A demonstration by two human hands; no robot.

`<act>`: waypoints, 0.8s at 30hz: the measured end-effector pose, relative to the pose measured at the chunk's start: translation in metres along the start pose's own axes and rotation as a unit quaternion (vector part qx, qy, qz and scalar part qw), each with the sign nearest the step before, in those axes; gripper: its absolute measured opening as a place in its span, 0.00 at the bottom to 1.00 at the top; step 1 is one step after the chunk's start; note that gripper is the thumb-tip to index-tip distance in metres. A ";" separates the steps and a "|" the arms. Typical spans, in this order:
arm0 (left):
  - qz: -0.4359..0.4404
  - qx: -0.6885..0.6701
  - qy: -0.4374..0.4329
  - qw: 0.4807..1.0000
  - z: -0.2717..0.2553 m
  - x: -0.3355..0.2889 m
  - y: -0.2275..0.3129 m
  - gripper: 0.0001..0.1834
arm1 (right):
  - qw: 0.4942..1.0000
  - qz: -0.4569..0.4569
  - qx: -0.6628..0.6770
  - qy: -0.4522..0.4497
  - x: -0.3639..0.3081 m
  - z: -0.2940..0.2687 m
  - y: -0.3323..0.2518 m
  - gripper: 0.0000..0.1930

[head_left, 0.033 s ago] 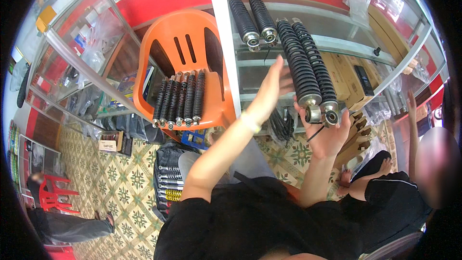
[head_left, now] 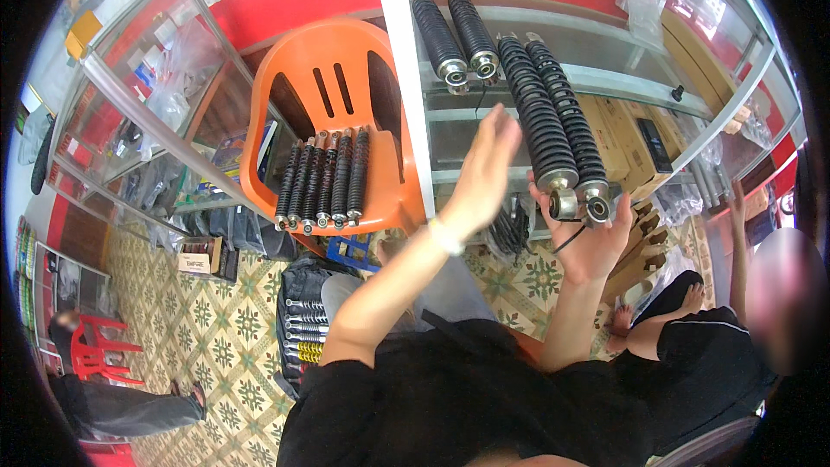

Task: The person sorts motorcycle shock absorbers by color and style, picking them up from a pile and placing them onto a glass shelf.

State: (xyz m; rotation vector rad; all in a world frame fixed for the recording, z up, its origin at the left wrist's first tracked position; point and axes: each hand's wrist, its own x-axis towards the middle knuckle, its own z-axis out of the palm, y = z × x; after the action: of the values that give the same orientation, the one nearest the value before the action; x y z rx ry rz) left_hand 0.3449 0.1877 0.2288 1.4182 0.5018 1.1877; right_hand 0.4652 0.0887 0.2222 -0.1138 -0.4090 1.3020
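Two black coil-spring shock absorbers (head_left: 553, 121) lie side by side, tilted, their far ends at the glass shelf. My right hand (head_left: 592, 246) is palm up under their near metal eyelets, its fingers and thumb up around them; a thin black strap hangs at the palm. To the left of the springs my left hand (head_left: 486, 173) is held in the air, fingers stretched out and holding nothing, apart from the shock absorbers. Just beyond it, another pair of black shock absorbers (head_left: 454, 39) rests on the shelf.
An orange plastic chair (head_left: 328, 43) bears several shock absorbers (head_left: 322, 180). Glass display cases stand left and right, the right one holding cardboard boxes (head_left: 627, 143). More shock absorbers (head_left: 304, 329) lie on a black bag beside my leg. A person (head_left: 700, 346) sits close at the right.
My left hand has drawn back left and slightly toward me, away from the springs. My right hand and the shock absorbers have stayed nearly still.
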 end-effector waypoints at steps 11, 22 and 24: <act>0.450 0.460 -0.234 0.729 0.000 0.028 0.020 0.27 | 0.998 0.055 0.016 -0.018 0.022 -0.012 0.003 0.20; 0.493 0.492 -0.246 0.674 0.004 0.044 0.006 0.23 | 0.989 0.109 0.104 0.002 0.045 -0.027 0.001 0.20; 0.496 0.493 -0.234 0.676 0.004 0.042 0.005 0.23 | 0.952 0.149 0.224 -0.148 0.060 -0.035 0.009 0.25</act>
State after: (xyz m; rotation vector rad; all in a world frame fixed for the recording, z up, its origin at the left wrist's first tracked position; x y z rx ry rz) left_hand 0.3633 0.2203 0.2491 3.1049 -0.1369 1.2868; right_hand 0.4822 0.1537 0.2010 0.4223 -0.3479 1.6889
